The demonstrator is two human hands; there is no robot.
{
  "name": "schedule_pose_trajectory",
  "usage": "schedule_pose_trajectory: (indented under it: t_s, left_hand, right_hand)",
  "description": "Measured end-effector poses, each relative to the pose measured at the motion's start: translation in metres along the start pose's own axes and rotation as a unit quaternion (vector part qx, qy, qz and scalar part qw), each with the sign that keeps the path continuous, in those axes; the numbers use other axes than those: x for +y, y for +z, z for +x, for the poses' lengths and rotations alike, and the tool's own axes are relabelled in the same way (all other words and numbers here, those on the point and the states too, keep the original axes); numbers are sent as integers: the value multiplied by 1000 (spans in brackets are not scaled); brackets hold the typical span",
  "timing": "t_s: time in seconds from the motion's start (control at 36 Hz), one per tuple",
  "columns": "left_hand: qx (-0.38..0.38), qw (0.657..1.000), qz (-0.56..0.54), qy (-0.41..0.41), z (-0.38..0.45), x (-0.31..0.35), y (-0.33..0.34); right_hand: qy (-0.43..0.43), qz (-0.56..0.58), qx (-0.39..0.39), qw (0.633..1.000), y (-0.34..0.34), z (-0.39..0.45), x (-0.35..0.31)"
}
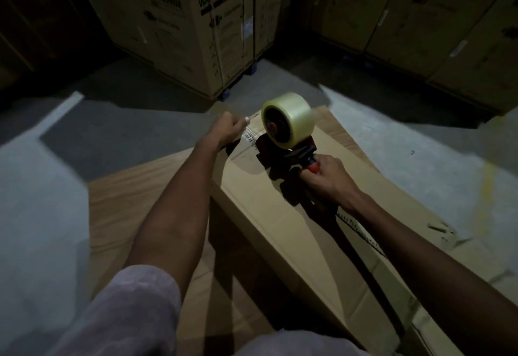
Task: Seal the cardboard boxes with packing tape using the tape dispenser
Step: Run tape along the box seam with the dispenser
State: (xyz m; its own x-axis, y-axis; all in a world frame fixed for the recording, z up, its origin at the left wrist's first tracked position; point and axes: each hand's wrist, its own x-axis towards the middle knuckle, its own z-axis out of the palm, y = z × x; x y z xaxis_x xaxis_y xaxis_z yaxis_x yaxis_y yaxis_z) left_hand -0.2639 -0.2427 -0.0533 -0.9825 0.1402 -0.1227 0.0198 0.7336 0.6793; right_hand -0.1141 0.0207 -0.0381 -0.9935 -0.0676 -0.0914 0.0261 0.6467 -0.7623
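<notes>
Dim warehouse floor. Long cardboard box (314, 215) lies flat, with a tape dispenser (283, 142) standing on its top near the far end. Right hand (329, 180) grips the red handle. Left hand (228, 128) pinches the clear tape end (251, 135) at the box's far left edge. Washing-machine cartons (179, 24) stand behind.

Big brown boxes (168, 27) with "WASHING MACHINE" printed on them stand at the top of the frame. More big boxes (437, 19) stand at the upper right. The gray floor (36, 187) has a pale line (60, 116) at the left.
</notes>
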Motion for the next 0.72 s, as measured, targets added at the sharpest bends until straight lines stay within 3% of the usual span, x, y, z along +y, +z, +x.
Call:
schedule_pose_trajectory:
  t_s: [0.06,0.11,0.17,0.28,0.47,0.61,0.72]
  left_hand:
    - [29,995,94,16,-5,6,2]
    - [95,971,213,53,-15,9,7]
    - [138,949,267,95,-27,11,13]
    - [105,964,216,111,-31,11,18]
    - [64,961,231,140,-39,3,18]
    - [110,945,207,230,-51,8,19]
    - [131,942,235,203,-47,11,21]
  right_hand:
    - [2,3,-4,1000,1,-1,0]
    - [4,-3,-9,1000,2,-1,1]
    - [10,-8,-9,1000,3,-2,0]
    - [33,10,-16,999,2,-3,-2]
    - [42,-21,-25,999,1,-4,-2]
    - [37,-27,-31,998,-1,-6,-8]
    - [49,-6,-42,998,-4,-7,-11]
